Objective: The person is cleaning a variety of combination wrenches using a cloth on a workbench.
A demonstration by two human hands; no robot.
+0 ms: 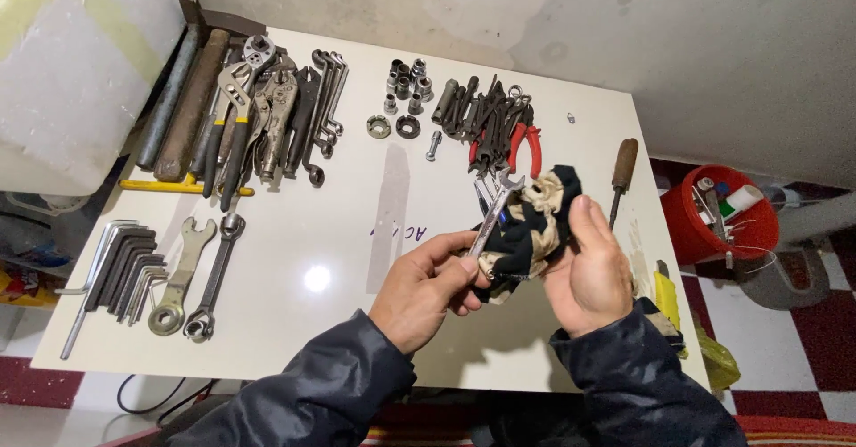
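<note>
My left hand (pixel 426 285) pinches the lower end of a small silver open-end wrench (pixel 493 214), which points up and away over the white table (pixel 357 224). My right hand (pixel 590 269) grips a crumpled black and beige cloth (pixel 535 220) that lies against the wrench's shaft. Both hands hover above the table's right half, close to the front edge.
Pliers and large wrenches (pixel 259 113) lie at the back left, hex keys (pixel 125 273) and two spanners (pixel 201 273) at the front left. Sockets (pixel 406 86), red-handled pliers (pixel 499 126) and a wooden-handled tool (pixel 621 175) sit at the back. A red bucket (pixel 722 215) stands on the floor to the right.
</note>
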